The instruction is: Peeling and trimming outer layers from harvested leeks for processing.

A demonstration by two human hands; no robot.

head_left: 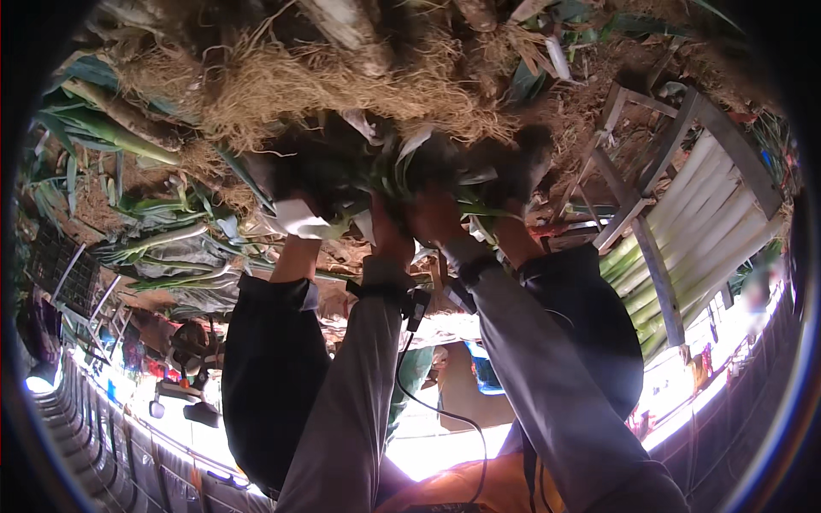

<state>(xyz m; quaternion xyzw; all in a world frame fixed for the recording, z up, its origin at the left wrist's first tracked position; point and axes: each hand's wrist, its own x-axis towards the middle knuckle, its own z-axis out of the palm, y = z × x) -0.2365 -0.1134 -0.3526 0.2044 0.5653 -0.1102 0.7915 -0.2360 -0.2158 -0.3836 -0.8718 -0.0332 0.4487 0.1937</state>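
Observation:
My left hand (389, 238) and my right hand (434, 215) reach down close together between my lower legs. Both are among green leek leaves (395, 179) in deep shade, and their fingers are hidden there. Just beyond lies a row of leeks (342, 24) with thick pale stems and a dense mat of tan roots (342, 90). A pale, torn-looking piece of leaf or sheet (301, 220) is beside my left ankle. Grey sleeves cover both forearms, with dark bands at the wrists.
Right of me, a wooden frame (658, 278) holds long pale stems (693, 222). Loose leeks (128, 132) lie on soil at the left, near a black wire crate (64, 269). My feet stand either side of my hands. A thin cable (445, 413) hangs between my arms.

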